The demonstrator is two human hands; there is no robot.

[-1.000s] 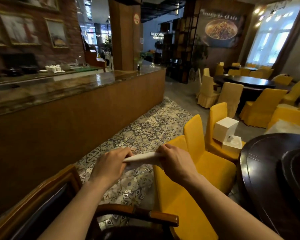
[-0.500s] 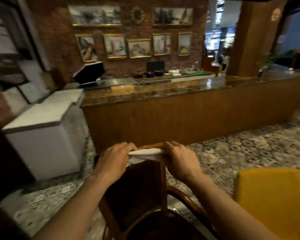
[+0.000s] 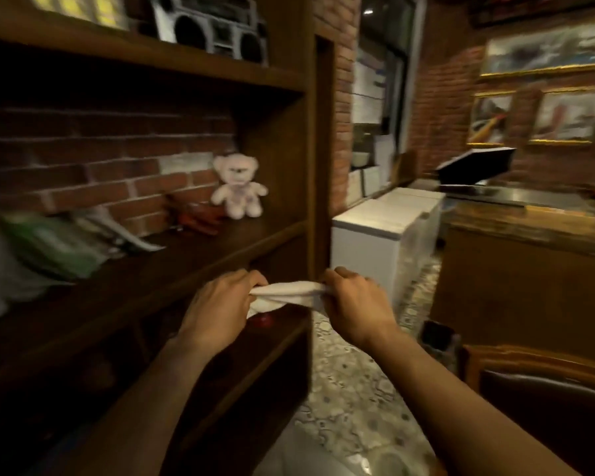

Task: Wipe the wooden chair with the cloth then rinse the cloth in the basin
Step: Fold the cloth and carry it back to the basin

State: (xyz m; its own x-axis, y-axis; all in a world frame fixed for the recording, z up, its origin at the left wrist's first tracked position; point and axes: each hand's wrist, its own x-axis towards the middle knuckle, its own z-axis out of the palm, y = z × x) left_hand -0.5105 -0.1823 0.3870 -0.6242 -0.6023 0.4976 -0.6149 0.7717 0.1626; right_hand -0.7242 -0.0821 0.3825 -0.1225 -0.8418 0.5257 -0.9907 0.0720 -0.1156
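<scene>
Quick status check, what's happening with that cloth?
Left hand and right hand grip the white cloth between them. Wooden chair lower right, untouched. No basin in view.

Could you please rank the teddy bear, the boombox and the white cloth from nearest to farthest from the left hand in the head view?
From the left hand:
1. White cloth: gripped in it, stretched across to the right hand.
2. Teddy bear: sitting on the shelf above the hand, against the brick back.
3. Boombox: on the top shelf, higher and farthest.
</scene>
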